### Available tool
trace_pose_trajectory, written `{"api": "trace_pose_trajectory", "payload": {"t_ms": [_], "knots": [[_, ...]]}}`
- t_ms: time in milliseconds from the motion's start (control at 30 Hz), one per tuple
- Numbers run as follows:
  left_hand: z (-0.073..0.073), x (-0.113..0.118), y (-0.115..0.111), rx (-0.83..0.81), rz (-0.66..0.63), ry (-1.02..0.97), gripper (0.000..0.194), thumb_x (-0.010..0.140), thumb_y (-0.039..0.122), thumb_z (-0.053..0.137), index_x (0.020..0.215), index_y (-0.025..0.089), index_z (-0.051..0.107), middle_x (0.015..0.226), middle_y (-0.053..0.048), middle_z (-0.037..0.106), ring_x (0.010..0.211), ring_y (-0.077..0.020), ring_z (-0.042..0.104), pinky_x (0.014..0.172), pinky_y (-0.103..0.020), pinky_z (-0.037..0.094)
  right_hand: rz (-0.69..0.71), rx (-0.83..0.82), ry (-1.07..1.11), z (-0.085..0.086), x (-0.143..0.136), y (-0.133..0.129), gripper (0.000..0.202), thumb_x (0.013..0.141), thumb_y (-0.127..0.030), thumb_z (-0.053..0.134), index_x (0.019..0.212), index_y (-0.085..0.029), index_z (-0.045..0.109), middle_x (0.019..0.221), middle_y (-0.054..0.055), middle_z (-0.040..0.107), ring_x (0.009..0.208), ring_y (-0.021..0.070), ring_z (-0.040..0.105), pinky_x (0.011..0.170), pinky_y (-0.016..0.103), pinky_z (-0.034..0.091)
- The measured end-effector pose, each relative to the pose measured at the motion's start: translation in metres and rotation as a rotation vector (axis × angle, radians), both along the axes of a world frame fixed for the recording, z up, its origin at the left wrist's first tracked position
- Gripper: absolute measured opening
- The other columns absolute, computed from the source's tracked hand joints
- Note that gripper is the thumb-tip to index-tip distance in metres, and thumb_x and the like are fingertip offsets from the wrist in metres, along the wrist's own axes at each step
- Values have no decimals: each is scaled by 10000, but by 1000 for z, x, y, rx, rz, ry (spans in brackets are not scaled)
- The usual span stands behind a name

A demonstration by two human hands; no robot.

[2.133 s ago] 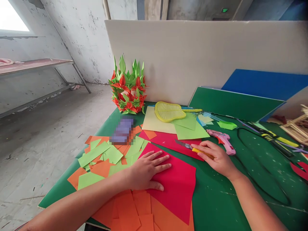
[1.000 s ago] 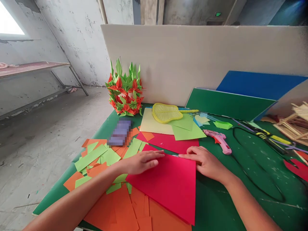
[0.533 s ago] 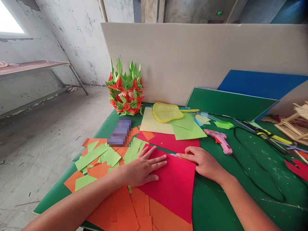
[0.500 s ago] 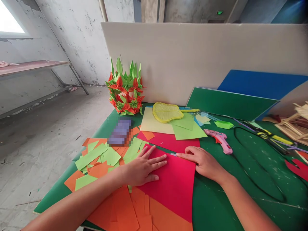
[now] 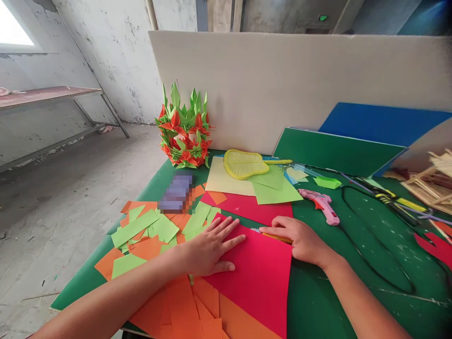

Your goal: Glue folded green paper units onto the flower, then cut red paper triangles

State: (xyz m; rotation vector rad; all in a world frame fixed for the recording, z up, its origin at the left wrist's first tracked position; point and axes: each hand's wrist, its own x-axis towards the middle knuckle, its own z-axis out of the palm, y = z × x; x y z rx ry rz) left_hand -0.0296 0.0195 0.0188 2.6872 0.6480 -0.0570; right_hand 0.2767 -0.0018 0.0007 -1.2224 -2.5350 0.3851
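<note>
A large red sheet [image 5: 261, 278] lies over orange paper [image 5: 180, 306] on the green table. Flat on the sheet's left part rests my left hand [image 5: 213, 247], its fingers spread. My right hand [image 5: 300, 238] is closed on a yellow-orange cutter [image 5: 278, 238], held low along the sheet's far edge, its tip pointing left. Most of the cutter's body is hidden by the fingers. Just beyond that edge lies another red piece [image 5: 247, 207].
Green and orange scraps [image 5: 137, 230] cover the left side. A pink glue gun [image 5: 323, 205] with a black cable lies right. Behind are a yellow leaf-shaped piece [image 5: 243, 164], an origami stack [image 5: 185, 132], a green board [image 5: 335, 150] and pliers [image 5: 395, 202].
The red sheet's right edge has shifted slightly to the right. More of the cutter now shows under my right hand. My left hand's fingers have turned slightly while staying on the sheet.
</note>
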Motion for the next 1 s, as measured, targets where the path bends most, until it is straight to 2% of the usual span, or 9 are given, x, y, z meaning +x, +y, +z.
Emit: {"api": "trace_pose_trajectory", "payload": {"t_ms": [133, 300, 367, 533, 667, 833, 1000], "knots": [[0, -1, 1, -5, 5, 8, 724, 892, 646, 362, 1502, 283, 218, 1586, -96, 98, 1439, -386, 96, 1153, -562, 102, 14, -3, -29, -1, -3, 2, 424, 899, -281, 537, 1320, -332, 554, 907, 49, 579, 788, 170, 561, 688, 285, 446], [1, -1, 0, -16, 56, 52, 744, 859, 696, 360, 1495, 336, 217, 1589, -53, 120, 1408, -490, -5, 1082, -682, 138, -8, 5, -29, -3, 0, 2, 389, 913, -301, 523, 1298, -332, 575, 912, 44, 570, 784, 164, 563, 678, 277, 438], [0, -1, 0, -12, 62, 44, 743, 855, 701, 361, 1492, 343, 224, 1588, -50, 128, 1404, -500, -2, 1070, -698, 144, -20, 13, -26, -4, 1, 2, 365, 944, -302, 469, 1290, -332, 582, 911, 45, 569, 782, 159, 559, 681, 277, 436], [-7, -2, -1, 30, 91, 22, 811, 830, 728, 372, 1500, 297, 219, 1589, -107, 80, 1410, -485, 37, 1089, -666, 151, -23, 51, -32, -4, -1, 3, 358, 963, -321, 431, 1286, -336, 584, 901, 42, 576, 771, 153, 562, 679, 274, 438], [-12, -2, -1, 62, 74, -11, 815, 833, 729, 361, 1501, 283, 221, 1587, -99, 117, 1418, -467, 30, 1106, -646, 137, -11, 77, -26, -3, -6, 6, 360, 964, -322, 427, 1290, -330, 580, 886, 41, 577, 770, 153, 563, 665, 265, 435], [-9, -2, 0, 45, 58, 4, 808, 844, 720, 349, 1504, 275, 211, 1585, -88, 120, 1422, -454, 19, 1115, -638, 115, 5, 71, -49, -2, -13, 13, 373, 975, -308, 405, 1317, -315, 555, 906, 47, 569, 790, 156, 557, 679, 266, 435], [-5, -2, 1, 5, 26, -18, 796, 862, 696, 353, 1510, 268, 179, 1581, -72, 129, 1437, -399, 52, 1146, -589, 77, 18, 89, -61, -3, -20, 18, 385, 980, -327, 407, 1350, -342, 512, 905, 41, 564, 811, 162, 552, 682, 264, 435]]}}
